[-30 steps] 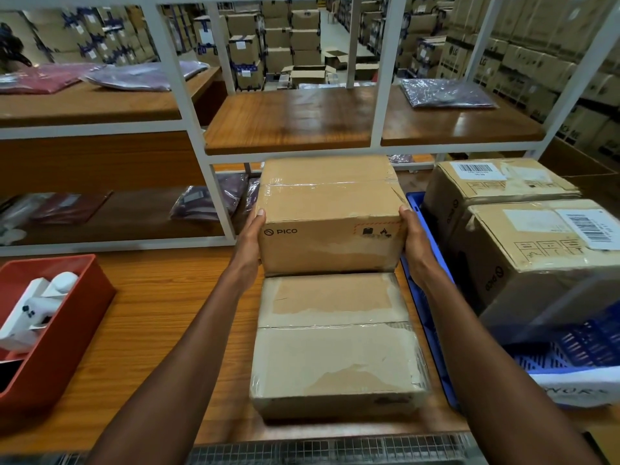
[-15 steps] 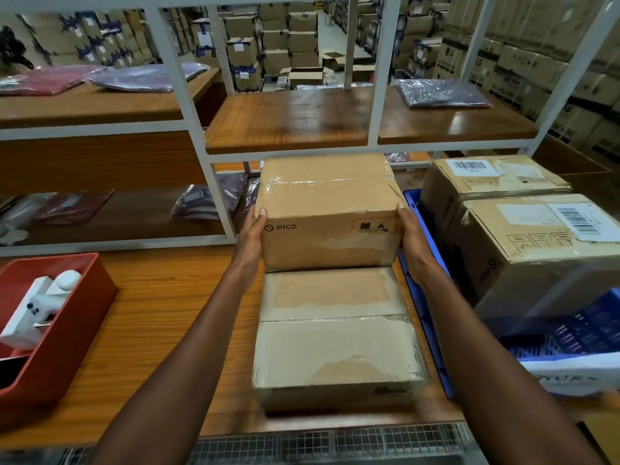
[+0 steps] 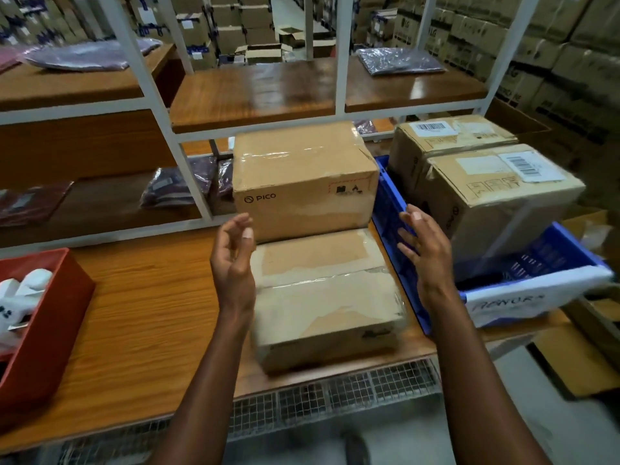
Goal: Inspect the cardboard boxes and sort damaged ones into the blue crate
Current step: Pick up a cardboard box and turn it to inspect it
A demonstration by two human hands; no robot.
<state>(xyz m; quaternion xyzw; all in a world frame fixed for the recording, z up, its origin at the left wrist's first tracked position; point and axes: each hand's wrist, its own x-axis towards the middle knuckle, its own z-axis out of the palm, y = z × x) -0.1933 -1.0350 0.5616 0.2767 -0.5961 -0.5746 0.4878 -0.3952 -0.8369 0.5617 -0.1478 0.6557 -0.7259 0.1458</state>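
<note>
Reading "PICO" on the far box (image 3: pixel 303 182); both hands' (image 3: pixel 233 263) (image 3: pixel 427 253) grip loose, empty.

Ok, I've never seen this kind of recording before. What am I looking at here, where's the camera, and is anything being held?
No machine here: a person wears the camera on the head, so it looks down along both arms. The left hand and right hand hover open and hold nothing. On the wooden table a PICO box stands behind a flatter worn box. To the right a blue crate holds two labelled boxes. To the left is a red bin with white items inside.
</note>
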